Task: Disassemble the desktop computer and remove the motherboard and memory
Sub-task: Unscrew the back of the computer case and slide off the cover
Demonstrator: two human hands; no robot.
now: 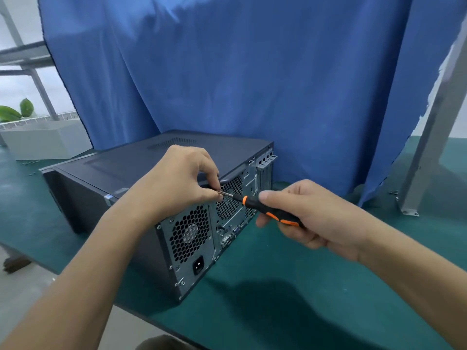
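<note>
A dark grey desktop computer case (121, 170) lies on its side on the green table (278, 286), its perforated metal rear panel (192, 236) turned towards me. My right hand (313, 218) grips the black and orange handle of a screwdriver (270, 210), whose shaft points left at the upper edge of the rear panel. My left hand (182, 178) rests on the case's top edge and pinches the screwdriver's metal tip between thumb and fingers. The side cover is closed, so the motherboard and memory are hidden.
A blue cloth (240, 72) hangs right behind the case. A grey metal post (429, 147) stands at the right with small screws (393, 192) near its foot. More small screws (31, 162) lie at the far left. The table's front edge runs diagonally below the case.
</note>
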